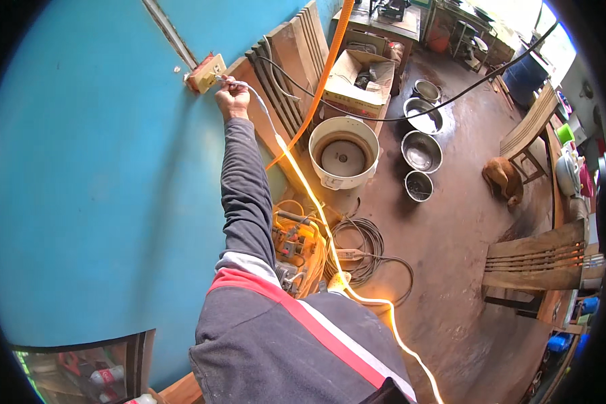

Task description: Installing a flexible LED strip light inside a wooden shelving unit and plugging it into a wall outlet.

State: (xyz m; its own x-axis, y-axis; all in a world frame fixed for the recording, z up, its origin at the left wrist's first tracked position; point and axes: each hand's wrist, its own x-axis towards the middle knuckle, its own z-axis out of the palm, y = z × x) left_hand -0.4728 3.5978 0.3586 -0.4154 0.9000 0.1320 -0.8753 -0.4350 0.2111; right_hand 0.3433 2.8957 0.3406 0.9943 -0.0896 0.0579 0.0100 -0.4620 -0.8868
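My left hand (233, 99) reaches up along the blue wall to a cream socket box (211, 72). Its fingers are pinched around the plug end (218, 78) of a light strip's cord, right at the front of the socket. From my fingers the pale cord (261, 106) hangs down and joins a lit light strip (310, 190), which glows yellow-white. The strip slants down past my sleeve to the lower edge. My right hand does not show.
An orange hose (330, 64) and black cable (475, 85) cross overhead. Below stand a white tub (344, 153), a carton (361, 78), yellow machine (296, 246) and coiled cable (365, 246). Metal pots (421, 151), a brown dog (502, 180) and wooden chairs (535, 259) are rightward.
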